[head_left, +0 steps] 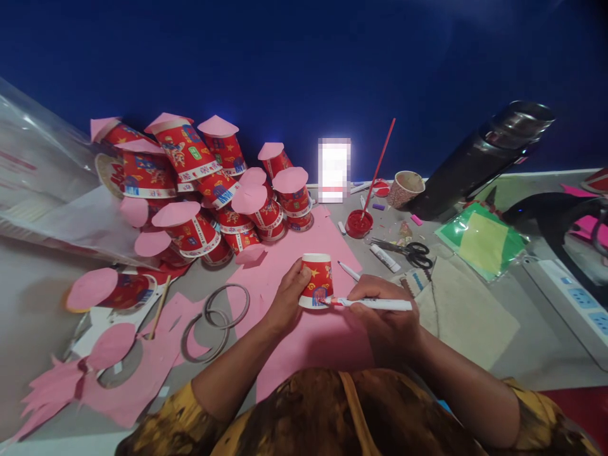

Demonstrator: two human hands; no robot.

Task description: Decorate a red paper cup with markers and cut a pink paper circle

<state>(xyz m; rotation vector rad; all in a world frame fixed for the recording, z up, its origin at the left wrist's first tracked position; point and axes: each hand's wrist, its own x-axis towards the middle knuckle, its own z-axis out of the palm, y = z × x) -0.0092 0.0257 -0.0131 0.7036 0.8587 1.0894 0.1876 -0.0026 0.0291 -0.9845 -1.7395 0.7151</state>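
A red printed paper cup (pixel 317 278) with white bands stands over the pink paper sheet (pixel 308 348), and my left hand (pixel 288 291) is closed on its left side. Between the fingers of my right hand (pixel 387 310) is a white marker (pixel 380 304). Its red tip meets the lower part of the cup, at the blue and red print. Just above my right hand lies another marker (pixel 349 271), partly hidden by it.
Stacked red cups with pink paper tops (pixel 190 183) fill the back left. Metal rings (pixel 216 323) and pink scraps (pixel 118 380) lie left. At right are scissors (pixel 413 252), a red paint pot (pixel 360 225) with a stick, a black flask (pixel 479 158) and a power strip (pixel 570 304).
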